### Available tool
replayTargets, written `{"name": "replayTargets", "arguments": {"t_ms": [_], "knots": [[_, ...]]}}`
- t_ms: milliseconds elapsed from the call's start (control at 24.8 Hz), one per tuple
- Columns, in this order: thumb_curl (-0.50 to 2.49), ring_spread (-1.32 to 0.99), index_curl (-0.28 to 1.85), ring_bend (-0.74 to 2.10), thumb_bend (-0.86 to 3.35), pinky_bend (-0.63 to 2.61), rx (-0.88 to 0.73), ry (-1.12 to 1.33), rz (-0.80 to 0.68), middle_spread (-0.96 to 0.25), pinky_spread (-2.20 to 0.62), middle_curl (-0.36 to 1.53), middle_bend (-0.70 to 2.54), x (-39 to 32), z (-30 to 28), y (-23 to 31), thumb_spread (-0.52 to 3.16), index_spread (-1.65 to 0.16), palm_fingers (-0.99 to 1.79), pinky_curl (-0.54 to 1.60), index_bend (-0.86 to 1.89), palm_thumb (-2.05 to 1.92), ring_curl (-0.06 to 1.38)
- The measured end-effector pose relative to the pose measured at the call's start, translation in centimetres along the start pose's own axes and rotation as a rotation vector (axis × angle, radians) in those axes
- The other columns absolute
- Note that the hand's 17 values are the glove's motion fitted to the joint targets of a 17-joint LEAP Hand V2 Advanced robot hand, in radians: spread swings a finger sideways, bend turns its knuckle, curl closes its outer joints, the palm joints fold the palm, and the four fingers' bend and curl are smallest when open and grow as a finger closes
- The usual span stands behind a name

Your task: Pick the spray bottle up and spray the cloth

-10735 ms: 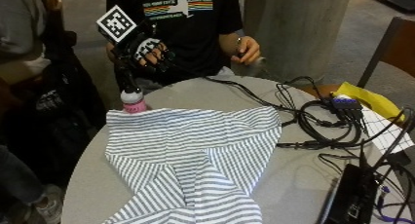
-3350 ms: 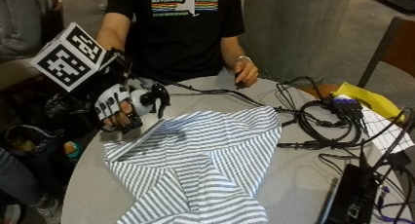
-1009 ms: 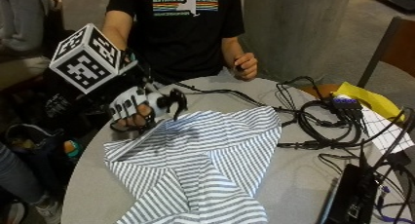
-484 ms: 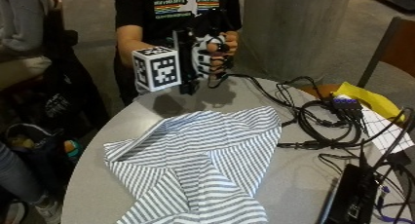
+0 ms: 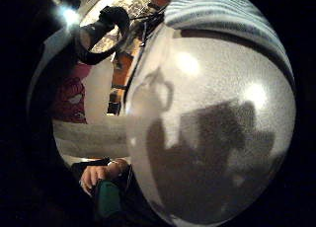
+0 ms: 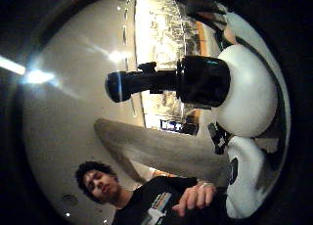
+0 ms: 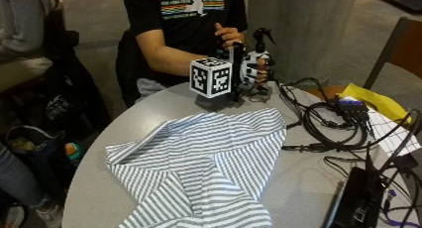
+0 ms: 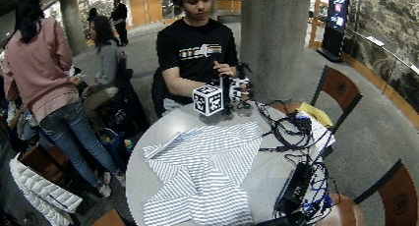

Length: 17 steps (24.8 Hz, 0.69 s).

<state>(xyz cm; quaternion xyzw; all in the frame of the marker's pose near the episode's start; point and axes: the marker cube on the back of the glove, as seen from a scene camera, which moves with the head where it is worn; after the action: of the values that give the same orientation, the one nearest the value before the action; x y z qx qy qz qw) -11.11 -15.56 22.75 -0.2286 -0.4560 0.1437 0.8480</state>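
Now the gloved right hand (image 7: 252, 69) is raised beyond the far edge of the cloth (image 7: 211, 163), close to the person's chest, with its fingers curled round the spray bottle (image 7: 264, 38). The bottle's black trigger head stands above the hand. In the thumb-side palm view the head and the white body of the bottle (image 6: 205, 80) lie right against the palm.

A second ago this hand was low at the cloth's left corner, bottle and all. Half a second ago it had swung across to the far side of the cloth, and it sits in much the same place now. The newest change is the bare left hand (image 7: 228, 36), which was resting near the table's far edge and has come up beside the bottle's top, just past the cloth's far edge. Whether it touches the bottle cannot be told.

The cloth itself lies spread and rumpled on the table (image 7: 125, 119) as it did, with the cables (image 7: 323, 124) to its right. The pickup is done. The nozzle does not look aimed at the cloth, so this reads as a pause or a regrip, not a spray.
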Motion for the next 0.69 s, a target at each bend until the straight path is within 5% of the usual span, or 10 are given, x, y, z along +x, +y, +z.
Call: {"name": "replayTargets", "arguments": {"t_ms": [444, 686], "knots": [[0.58, -0.07, 0.38, 0.53, -0.03, 0.14, 0.021, 0.037, 0.017, -0.06, 0.27, 0.52, 0.39, 2.6, 1.4, 0.8, 0.72, -0.20, 0.80, 0.20, 0.14, 1.06, 0.42], [0.52, 0.01, 0.31, 0.40, -0.07, 0.40, 0.065, 0.126, 0.011, 0.00, 0.27, 0.51, 0.34, 1.7, -2.9, 5.7, 0.79, -0.24, 0.40, 0.30, 0.01, 0.94, 0.42]]}}
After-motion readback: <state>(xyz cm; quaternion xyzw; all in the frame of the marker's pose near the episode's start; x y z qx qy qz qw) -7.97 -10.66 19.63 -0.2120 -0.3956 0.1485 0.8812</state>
